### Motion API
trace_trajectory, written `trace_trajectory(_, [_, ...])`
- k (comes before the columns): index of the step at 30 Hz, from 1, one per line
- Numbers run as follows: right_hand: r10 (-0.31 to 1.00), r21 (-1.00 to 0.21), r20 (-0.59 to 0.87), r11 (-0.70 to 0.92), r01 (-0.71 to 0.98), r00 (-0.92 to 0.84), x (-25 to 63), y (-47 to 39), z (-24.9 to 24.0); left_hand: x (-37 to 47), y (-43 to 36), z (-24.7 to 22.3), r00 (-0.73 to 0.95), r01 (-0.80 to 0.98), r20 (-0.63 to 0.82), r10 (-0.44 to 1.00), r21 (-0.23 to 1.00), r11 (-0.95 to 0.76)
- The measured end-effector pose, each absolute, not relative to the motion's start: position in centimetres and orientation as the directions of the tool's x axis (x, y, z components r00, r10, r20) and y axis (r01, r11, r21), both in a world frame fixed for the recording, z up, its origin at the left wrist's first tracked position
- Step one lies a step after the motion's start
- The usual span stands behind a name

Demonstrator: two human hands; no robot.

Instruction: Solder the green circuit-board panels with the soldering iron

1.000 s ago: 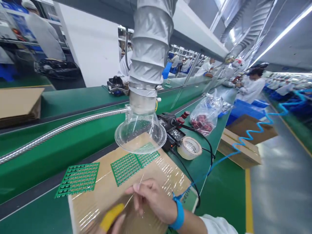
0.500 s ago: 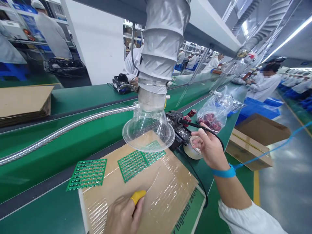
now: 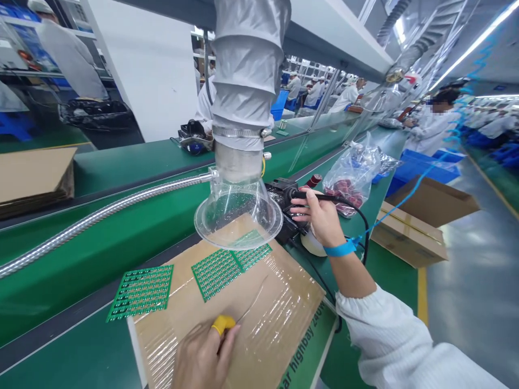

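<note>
At centre right of the frame, a black handle (image 3: 300, 195) is gripped between the thumb and fingers of the right hand (image 3: 322, 216); at bottom centre, a thin wire (image 3: 253, 298) is pinched by the left hand (image 3: 205, 348). The black cord (image 3: 357, 212) could be snagged on the tape roll (image 3: 312, 246) if the handle were pulled sharply. Half a second earlier, the right hand was held in front of the roll, fingers loosely spread.

A green bench (image 3: 60, 351) carries a cardboard sheet (image 3: 284, 302); right of the sheet, a black holder (image 3: 284, 192), tape roll (image 3: 312, 245), plastic bag (image 3: 352, 173).
</note>
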State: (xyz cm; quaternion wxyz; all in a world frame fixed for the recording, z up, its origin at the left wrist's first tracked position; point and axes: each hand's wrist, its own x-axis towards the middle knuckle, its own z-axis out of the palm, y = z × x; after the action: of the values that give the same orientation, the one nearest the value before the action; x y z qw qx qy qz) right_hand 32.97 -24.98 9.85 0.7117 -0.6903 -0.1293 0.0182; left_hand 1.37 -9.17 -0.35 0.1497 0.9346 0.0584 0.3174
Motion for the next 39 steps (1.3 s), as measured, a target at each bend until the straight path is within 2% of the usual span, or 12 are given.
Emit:
trace_trajectory(4, [0.081,-0.948,0.311,0.101,0.303,0.947,32.8,-26.3,9.3,1.5,-9.1,0.0,0.789,-0.014,0.585,0.185,0.318,-0.948])
trace_trajectory(9, [-0.168,-0.872,0.438,0.16,0.463,0.883,29.0,-29.2,8.5,1.2,-8.9,-0.1,0.807,-0.056,0.564,0.175,0.368,-0.928])
trace_trajectory(11, [-0.122,-0.873,0.449,0.153,0.464,0.885,26.5,-29.4,7.5,0.8,-8.7,0.0,0.83,-0.05,0.527,0.184,0.398,-0.916])
trace_trajectory(13, [0.061,-0.917,0.386,0.131,0.376,0.92,24.3,-28.8,6.1,0.6,-8.6,0.4,0.849,-0.057,0.502,0.165,0.398,-0.916])
trace_trajectory(16, [0.325,-0.951,0.29,-0.003,0.308,0.9,22.6,-26.8,4.3,1.1,-8.6,1.2,0.841,-0.095,0.528,0.114,0.352,-0.931])
trace_trajectory(19, [0.426,-0.949,0.264,-0.048,0.313,0.865,23.0,-24.6,3.1,2.5,-8.9,1.6,0.845,-0.08,0.527,0.09,0.291,-0.953])
trace_trajectory(24, [0.434,-0.939,0.316,0.02,0.342,0.843,24.1,-23.0,2.5,3.4,-8.7,2.0,0.849,-0.048,0.519,0.103,0.268,-0.962])
trace_trajectory(27, [0.381,-0.956,0.28,0.023,0.294,0.881,23.9,-23.3,2.4,2.6,-8.1,2.4,0.831,0.026,0.512,0.216,0.353,-0.935])
trace_trajectory(30, [0.273,-0.977,0.208,0.017,0.211,0.939,23.6,-23.9,2.3,2.1,-7.7,2.3,0.795,0.136,0.483,0.367,0.448,-0.883])
trace_trajectory(33, [0.18,-0.987,0.156,-0.002,0.159,0.971,23.4,-24.2,1.7,2.4,-7.8,1.5,0.77,0.199,0.45,0.451,0.502,-0.841])
trace_trajectory(36, [0.135,-0.989,0.146,-0.003,0.148,0.98,23.2,-24.4,1.1,2.7,-7.9,0.8,0.785,0.239,0.418,0.457,0.477,-0.846])
trace_trajectory(39, [0.131,-0.99,0.142,0.025,0.14,0.981,23.2,-24.6,1.1,2.6,-7.5,1.0,0.776,0.267,0.451,0.441,0.398,-0.878])
